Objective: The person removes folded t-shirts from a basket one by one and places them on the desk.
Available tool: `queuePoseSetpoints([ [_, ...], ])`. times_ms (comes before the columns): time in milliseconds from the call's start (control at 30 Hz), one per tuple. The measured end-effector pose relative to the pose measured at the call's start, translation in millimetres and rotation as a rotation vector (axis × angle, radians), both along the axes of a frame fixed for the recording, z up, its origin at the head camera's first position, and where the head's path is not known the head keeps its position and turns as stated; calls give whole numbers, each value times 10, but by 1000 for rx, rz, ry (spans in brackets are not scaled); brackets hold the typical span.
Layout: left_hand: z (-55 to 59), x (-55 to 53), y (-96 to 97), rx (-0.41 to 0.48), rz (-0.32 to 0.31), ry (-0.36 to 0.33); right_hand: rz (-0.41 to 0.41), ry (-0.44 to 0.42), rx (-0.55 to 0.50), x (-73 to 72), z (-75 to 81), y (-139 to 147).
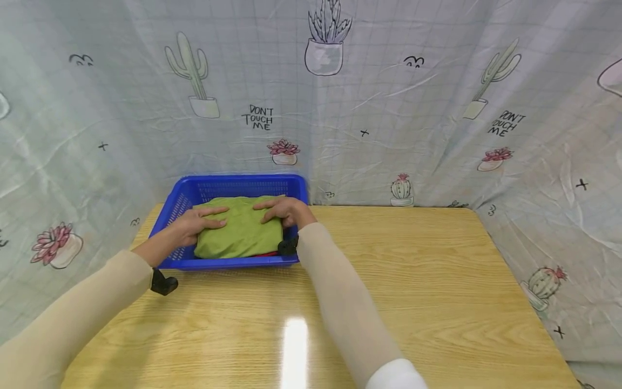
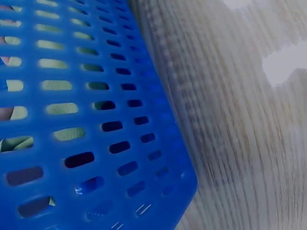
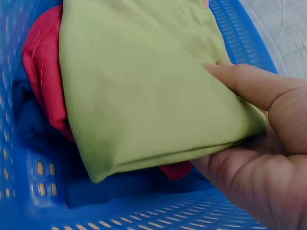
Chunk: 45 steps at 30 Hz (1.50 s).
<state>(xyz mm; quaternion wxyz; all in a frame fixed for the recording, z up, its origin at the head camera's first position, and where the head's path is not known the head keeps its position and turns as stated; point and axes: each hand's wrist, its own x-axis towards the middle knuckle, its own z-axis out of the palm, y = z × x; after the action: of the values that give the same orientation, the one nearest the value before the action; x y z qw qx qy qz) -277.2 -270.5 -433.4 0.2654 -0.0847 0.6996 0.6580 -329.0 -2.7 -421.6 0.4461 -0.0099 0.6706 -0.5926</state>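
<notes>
A folded lime-green cloth (image 1: 238, 227) lies in a blue plastic basket (image 1: 233, 262); what kind of garment or cloth it is, I cannot tell. My left hand (image 1: 191, 222) holds its left side, thumb and a finger on top, the other fingers mostly hidden. On the opposite side, my right hand (image 1: 286, 209) grips the edge. In the right wrist view, that hand (image 3: 259, 129) has the green cloth (image 3: 139, 96) between the digit on top and those below. Red cloth (image 3: 45, 67) and dark blue cloth (image 3: 36, 115) lie beneath it.
The basket stands at the back left of a wooden table (image 1: 398, 281), close to a printed curtain (image 1: 359, 108). Its slotted side wall (image 2: 96, 115) fills much of the left wrist view. Black wrist mounts (image 1: 164, 283) sit at the sleeves.
</notes>
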Motion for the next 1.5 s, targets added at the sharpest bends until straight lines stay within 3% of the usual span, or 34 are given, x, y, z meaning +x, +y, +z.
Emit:
queuePoseSetpoints([
  [200,63,19,-33,-31,28,22,28,49,-2,-5,18,19],
  [367,149,78,-64,-84,-7,37,73,113,23,-8,26,40],
  [500,199,104,-129,-115,-49,75,67,100,-3,19,80,43],
  [633,287,88,-146,-108,-77,101,67,112,4,38,192,56],
  [800,396,105,-161,-89,-73,95,110,200,90,50,334,66],
  [1100,630,108,-138,-86,-62,105,136,219,135,93,635,100],
  [1300,812,116,-121,-65,-47,120,120,258,92,125,798,154],
  [1500,918,153,-90,-30,-34,161,80,298,34,141,844,228],
])
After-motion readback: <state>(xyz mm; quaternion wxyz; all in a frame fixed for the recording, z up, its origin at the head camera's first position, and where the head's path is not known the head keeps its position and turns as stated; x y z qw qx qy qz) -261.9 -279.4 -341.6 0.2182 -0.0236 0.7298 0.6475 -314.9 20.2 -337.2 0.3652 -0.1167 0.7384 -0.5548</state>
